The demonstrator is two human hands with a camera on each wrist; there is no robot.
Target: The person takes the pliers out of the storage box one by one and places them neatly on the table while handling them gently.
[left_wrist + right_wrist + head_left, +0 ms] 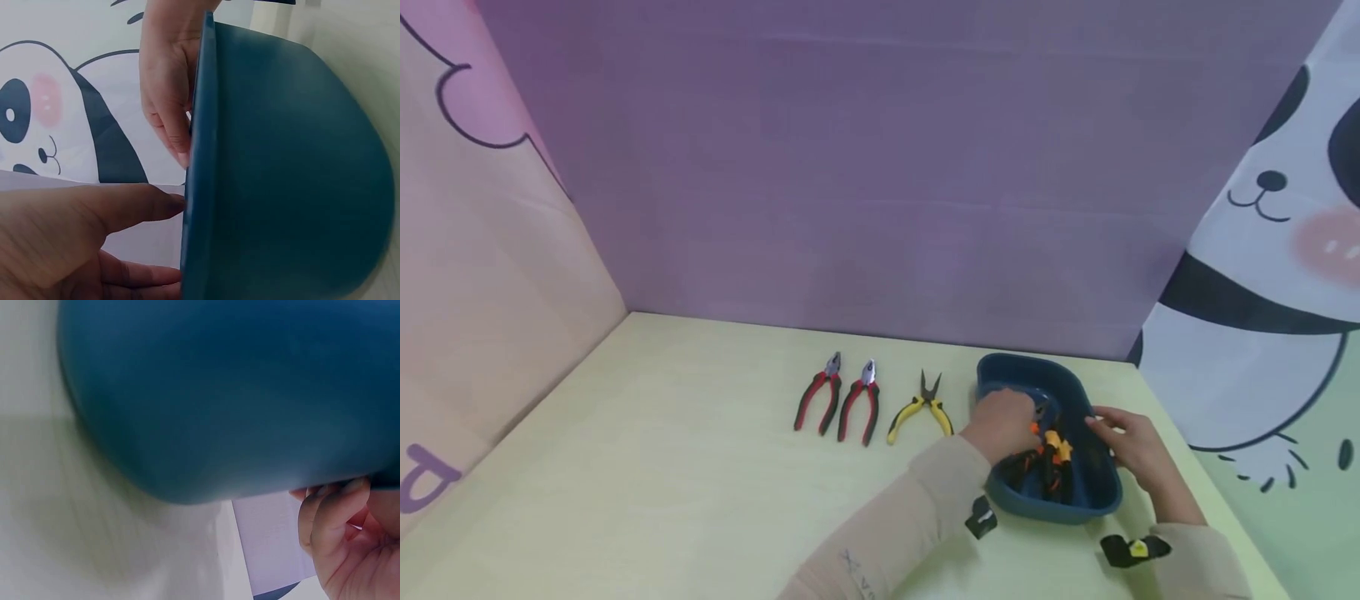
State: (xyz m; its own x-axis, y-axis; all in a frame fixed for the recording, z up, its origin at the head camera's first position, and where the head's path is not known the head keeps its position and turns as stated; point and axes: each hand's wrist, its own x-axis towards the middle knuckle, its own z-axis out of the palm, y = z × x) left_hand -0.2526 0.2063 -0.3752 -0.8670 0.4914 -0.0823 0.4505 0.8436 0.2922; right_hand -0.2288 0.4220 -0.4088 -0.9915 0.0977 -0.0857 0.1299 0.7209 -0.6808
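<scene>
My left hand reaches over the near-left wall of a blue plastic bin, close to several pliers with orange-and-black handles lying inside. In the left wrist view its thumb and fingers pass behind the bin's rim, so the fingertips and anything between them are hidden. My right hand grips the bin's right rim, thumb on top and fingers outside. The right wrist view shows those fingers curled at the edge.
Left of the bin, two pliers with red-and-black handles and yellow-handled long-nose pliers lie in a row on the pale table. A purple panel stands along the back, a panda-printed panel at right.
</scene>
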